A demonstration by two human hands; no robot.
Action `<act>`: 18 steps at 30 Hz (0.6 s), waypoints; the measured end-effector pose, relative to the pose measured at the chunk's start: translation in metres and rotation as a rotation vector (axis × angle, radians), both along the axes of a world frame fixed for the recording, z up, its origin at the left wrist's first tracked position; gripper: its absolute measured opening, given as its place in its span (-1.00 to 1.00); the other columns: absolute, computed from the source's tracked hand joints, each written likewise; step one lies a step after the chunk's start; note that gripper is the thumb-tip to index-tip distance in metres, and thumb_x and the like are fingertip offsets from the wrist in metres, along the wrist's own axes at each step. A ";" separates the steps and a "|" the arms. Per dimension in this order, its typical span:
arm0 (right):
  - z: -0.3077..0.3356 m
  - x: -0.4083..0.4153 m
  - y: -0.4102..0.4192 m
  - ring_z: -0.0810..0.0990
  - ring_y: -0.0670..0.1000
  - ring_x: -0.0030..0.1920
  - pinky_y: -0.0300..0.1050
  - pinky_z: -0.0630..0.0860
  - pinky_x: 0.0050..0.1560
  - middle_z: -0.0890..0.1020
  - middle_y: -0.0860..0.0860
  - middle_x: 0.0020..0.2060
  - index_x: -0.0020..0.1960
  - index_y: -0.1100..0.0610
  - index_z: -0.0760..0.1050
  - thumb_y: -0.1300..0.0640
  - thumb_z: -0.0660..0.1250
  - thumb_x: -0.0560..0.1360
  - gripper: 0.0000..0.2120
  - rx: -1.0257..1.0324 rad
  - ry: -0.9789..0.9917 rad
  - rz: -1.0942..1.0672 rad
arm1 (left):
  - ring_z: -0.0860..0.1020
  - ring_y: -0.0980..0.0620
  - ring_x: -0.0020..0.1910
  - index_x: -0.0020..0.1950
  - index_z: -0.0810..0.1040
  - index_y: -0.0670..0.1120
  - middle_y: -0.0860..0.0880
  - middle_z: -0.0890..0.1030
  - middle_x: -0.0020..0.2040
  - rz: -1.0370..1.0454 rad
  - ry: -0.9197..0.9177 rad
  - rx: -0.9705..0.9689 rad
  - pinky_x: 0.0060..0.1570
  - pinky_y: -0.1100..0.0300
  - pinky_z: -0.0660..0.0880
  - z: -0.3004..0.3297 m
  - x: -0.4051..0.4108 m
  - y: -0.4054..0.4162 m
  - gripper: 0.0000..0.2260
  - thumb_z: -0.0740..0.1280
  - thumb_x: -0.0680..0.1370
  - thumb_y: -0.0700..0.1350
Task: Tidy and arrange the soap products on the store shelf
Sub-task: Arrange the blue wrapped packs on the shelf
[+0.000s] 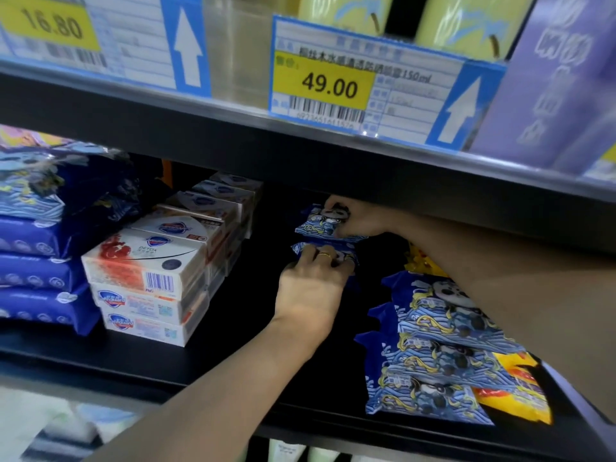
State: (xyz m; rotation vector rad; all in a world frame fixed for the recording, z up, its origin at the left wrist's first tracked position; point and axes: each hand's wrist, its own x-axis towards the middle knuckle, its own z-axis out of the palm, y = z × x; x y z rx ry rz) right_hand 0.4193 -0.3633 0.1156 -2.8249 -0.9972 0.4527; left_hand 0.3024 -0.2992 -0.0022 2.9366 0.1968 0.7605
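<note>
Both of my hands reach deep into a dark shelf (233,355). My right hand (358,218) grips a small blue packet with a cartoon panda print (320,223) at the back. Just below it, my left hand (311,288) closes on a second blue panda packet (301,248), mostly hidden under my fingers. A ring shows on that hand. To the left, white boxed soap bars (143,265) stand stacked three high in a row running toward the back. At the right, a stack of the same blue panda packets (433,355) lies near the shelf front.
Dark blue soft packs (40,271) are piled at the far left. Yellow packets (520,388) lie under and behind the right stack. The shelf above carries price tags (326,85), yellow bottles (466,21) and a purple box (560,88), leaving low headroom.
</note>
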 end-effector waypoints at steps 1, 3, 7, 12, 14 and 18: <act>0.001 -0.002 -0.001 0.38 0.03 0.14 -0.20 0.34 0.00 0.45 0.31 0.44 0.48 0.38 0.36 0.21 0.20 0.71 -0.60 -0.007 0.019 -0.007 | 0.36 -0.13 0.43 0.49 0.42 0.17 -0.02 0.45 0.44 -0.016 0.004 0.000 0.14 0.00 0.56 0.001 -0.002 0.001 -0.59 0.28 0.64 -0.05; 0.001 -0.007 -0.005 0.46 0.08 0.23 -0.20 0.37 0.01 0.44 0.31 0.45 0.49 0.38 0.34 0.20 0.18 0.72 -0.60 0.029 0.029 -0.006 | 0.37 -0.13 0.46 0.51 0.42 0.15 -0.01 0.45 0.47 -0.048 0.021 0.016 0.30 0.00 0.46 0.004 -0.008 0.004 -0.57 0.24 0.62 -0.04; 0.009 -0.020 -0.024 0.36 0.15 0.48 -0.65 0.33 -0.14 0.42 0.24 0.43 0.55 0.42 0.20 0.22 0.06 0.75 -0.57 0.174 0.113 -0.018 | 0.45 -0.09 0.39 0.46 0.46 0.14 0.04 0.49 0.44 -0.094 0.027 0.018 0.42 0.01 0.35 0.021 -0.034 0.010 -0.54 0.27 0.55 -0.09; 0.008 -0.046 -0.069 0.38 0.04 0.51 -0.40 0.21 0.43 0.43 0.06 0.51 0.56 0.17 0.34 -0.03 0.17 0.71 -0.52 0.363 0.147 -0.042 | 0.57 -0.02 0.21 0.29 0.57 0.18 0.07 0.63 0.20 -0.130 -0.065 -0.291 0.21 0.03 0.54 0.039 -0.083 0.006 -0.71 0.29 0.57 0.09; 0.010 -0.055 -0.097 0.57 -0.08 0.26 -0.21 0.36 0.37 0.60 -0.15 0.23 0.33 -0.08 0.50 -0.06 0.29 0.65 -0.73 0.465 0.072 -0.015 | 0.56 0.10 0.22 0.28 0.55 0.21 0.15 0.63 0.18 -0.182 -0.034 -0.456 0.25 0.08 0.52 0.040 -0.099 -0.004 -0.60 0.21 0.51 0.29; 0.021 -0.076 -0.156 0.56 -0.19 0.24 -0.07 0.48 0.36 0.58 -0.28 0.22 0.27 -0.29 0.47 -0.37 0.40 0.45 -0.57 0.337 -0.029 0.095 | 0.43 0.29 0.35 0.46 0.40 0.26 0.31 0.49 0.31 -0.340 0.175 -0.745 0.27 0.35 0.38 0.042 -0.101 -0.028 -0.20 0.31 0.27 0.54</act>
